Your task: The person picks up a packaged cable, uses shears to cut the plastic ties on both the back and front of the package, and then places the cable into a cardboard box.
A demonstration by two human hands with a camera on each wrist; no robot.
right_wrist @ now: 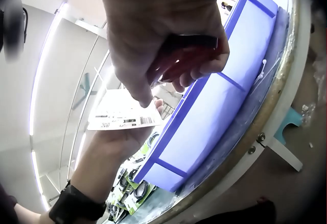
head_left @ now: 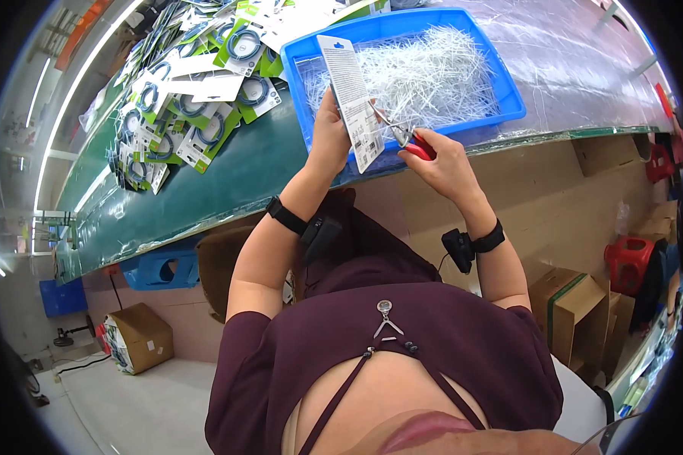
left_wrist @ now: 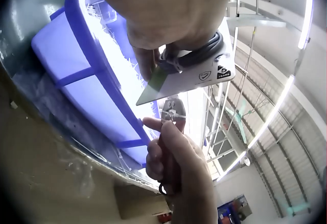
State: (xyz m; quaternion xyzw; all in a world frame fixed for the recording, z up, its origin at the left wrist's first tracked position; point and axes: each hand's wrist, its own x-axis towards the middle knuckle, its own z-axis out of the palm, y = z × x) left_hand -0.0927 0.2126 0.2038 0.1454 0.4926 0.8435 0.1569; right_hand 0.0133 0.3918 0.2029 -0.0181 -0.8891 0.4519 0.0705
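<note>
By the card [head_left: 350, 106], right fingers [head_left: 437, 143] grip pliers [head_left: 420, 148]

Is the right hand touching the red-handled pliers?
Touching: the head view shows the right hand curled around the grip end of the red-handled pliers.

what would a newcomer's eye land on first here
Probably the blue plastic tray heaped with thin white strips on the worktable. At its near edge, the left hand holds a printed card bearing a coiled cable, and the right hand grips red-handled pliers beside it. A pile of carded cables spreads to the tray's left.
</note>
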